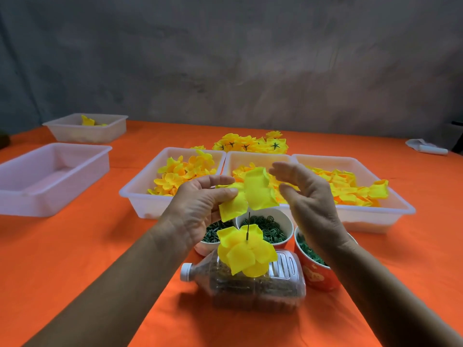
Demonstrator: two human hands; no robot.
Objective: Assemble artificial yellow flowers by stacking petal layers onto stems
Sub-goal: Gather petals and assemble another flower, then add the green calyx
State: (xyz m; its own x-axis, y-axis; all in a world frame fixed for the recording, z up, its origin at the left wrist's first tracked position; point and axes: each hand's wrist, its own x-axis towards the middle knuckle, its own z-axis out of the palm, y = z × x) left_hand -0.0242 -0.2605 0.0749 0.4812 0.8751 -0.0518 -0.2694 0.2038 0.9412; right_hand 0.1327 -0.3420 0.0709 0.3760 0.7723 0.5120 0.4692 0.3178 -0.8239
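Head view, grip first: left hand (pixel 200 209) pinches a yellow petal layer (pixel 250 194) between thumb and fingers, holding it in the air above the tip of a thin dark stem (pixel 248 226); petal layer and stem tip are close but whether they touch cannot be told. Right hand (pixel 308 196) is released, fingers loosely spread and slightly curved, just beside the petal layer on its right, holding nothing. Lower on the stem sits a partly built yellow flower (pixel 246 254) of stacked petals. The stem rises from a clear plastic bottle (pixel 250 286) lying on its side on the table (pixel 75 246), white cap pointing left, filled with brownish material. Behind the bottle stand three paper cups: left cup (pixel 204 247) and middle cup (pixel 280 219) hold small dark green parts, and a red cup (pixel 315 271) beneath the right forearm holds the same. Beyond the cups, three white trays in a row: left tray (pixel 140 194), centre tray (pixel 233 161) and right tray (pixel 390 209), each containing loose yellow petals. Behind the trays lies a heap of finished flowers (pixel 250 144) with green star-shaped backs showing. Far left: an empty-looking tray (pixel 50 176), and behind it a far tray (pixel 85 128) with a few yellow pieces. Orange cloth covers the table.
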